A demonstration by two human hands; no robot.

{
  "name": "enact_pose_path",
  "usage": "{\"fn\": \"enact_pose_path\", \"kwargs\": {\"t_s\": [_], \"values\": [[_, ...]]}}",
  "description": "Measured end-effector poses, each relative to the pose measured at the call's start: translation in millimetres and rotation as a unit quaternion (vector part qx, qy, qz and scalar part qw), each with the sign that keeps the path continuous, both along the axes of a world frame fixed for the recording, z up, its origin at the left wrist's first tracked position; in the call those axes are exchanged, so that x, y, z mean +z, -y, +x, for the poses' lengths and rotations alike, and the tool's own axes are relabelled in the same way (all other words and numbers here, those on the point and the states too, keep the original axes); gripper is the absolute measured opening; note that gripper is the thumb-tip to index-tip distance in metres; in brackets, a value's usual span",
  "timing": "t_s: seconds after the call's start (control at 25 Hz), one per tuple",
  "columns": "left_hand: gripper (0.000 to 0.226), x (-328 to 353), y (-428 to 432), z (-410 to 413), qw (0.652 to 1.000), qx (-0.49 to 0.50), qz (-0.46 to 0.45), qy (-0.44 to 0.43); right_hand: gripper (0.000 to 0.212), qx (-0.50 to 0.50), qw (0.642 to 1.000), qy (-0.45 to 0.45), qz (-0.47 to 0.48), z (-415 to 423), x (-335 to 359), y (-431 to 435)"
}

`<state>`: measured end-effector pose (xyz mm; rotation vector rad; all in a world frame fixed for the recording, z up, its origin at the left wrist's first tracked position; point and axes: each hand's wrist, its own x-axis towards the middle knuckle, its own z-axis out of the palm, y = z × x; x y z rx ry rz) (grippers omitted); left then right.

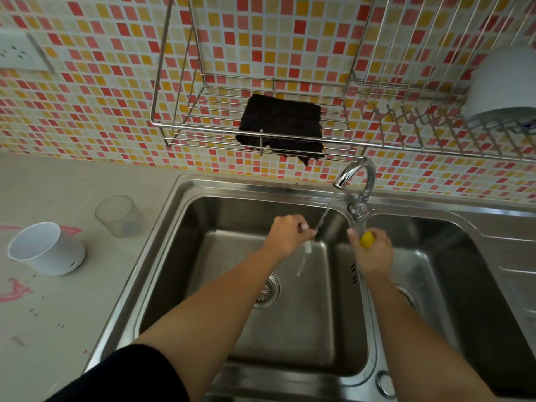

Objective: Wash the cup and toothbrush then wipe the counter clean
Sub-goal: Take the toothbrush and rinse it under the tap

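Observation:
My left hand [287, 236] is over the left sink basin [208, 256], with its fingers closed in the thin stream of water from the faucet [355, 175]. A small whitish piece, which looks like the toothbrush [308, 248], sticks out below the fingers. My right hand [374, 250] grips the faucet lever, whose yellow tip [367, 239] shows above the fist. A white cup [48, 249] and a clear cup [120, 217] stand on the counter at the left. Pink smears [14, 291] mark the counter [58, 329].
A wire rack [203, 132] on the tiled wall holds a dark cloth [281, 123]. An upturned white bowl [504, 85] sits in the rack on the right. A second basin [452, 271] lies to the right. A wall socket [17, 53] is at the upper left.

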<state>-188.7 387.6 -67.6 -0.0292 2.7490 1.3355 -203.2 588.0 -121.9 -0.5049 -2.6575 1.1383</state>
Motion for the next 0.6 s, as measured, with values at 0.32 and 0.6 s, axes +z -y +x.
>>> {"fn": "enact_pose_path", "kwargs": {"t_s": [0.32,0.6], "values": [[0.028,-28,43,31,0.996,-0.001,-0.068,0.053,0.025,0.269,0.923,0.222,0.163,37,-24,56],[0.031,-49,74,60,0.974,-0.074,-0.193,0.096,0.047,0.315,0.874,0.22,0.296,59,-1,88]]}}
